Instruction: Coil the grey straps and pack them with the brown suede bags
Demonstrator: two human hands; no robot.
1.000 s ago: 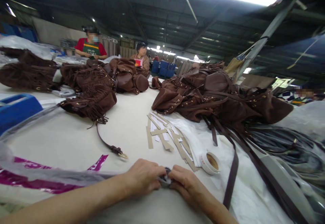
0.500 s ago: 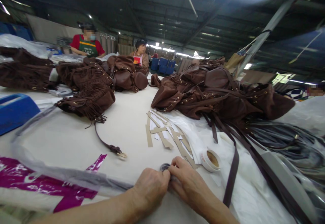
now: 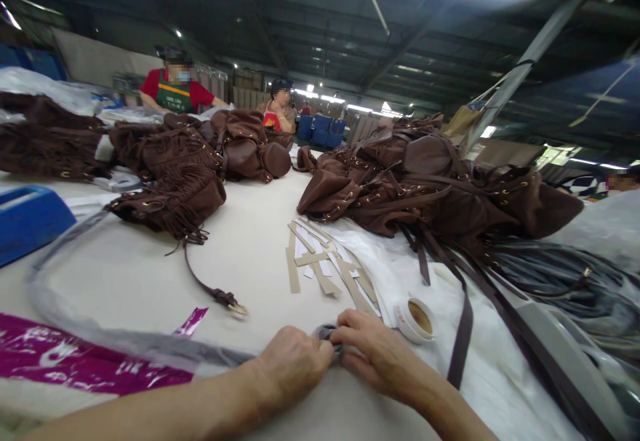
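Both my hands meet at the near part of the cream work table (image 3: pixel 150 274). Between them, they pinch a small coiled end of a grey strap (image 3: pixel 327 332). My left hand (image 3: pixel 295 364) grips it from the left, and my right hand (image 3: pixel 380 351) from the right, with fingers curled over it. From my left hand, a long grey strap (image 3: pixel 135 342), seemingly in clear plastic, curves away across the table. Much of the coiled end is hidden by my fingers.
Brown fringed suede bags (image 3: pixel 175 181) and a heap of brown bags (image 3: pixel 415 188) lie beyond my hands. Cardboard strips (image 3: pixel 320 261), a tape roll (image 3: pixel 415 318), magenta-printed plastic (image 3: pixel 75 361) and a blue bin (image 3: pixel 30 224) lie nearby. Two co-workers (image 3: pixel 175 88) sit across the table.
My hands have shifted slightly right and turned the small grey coil between them. The view has tilted a little.
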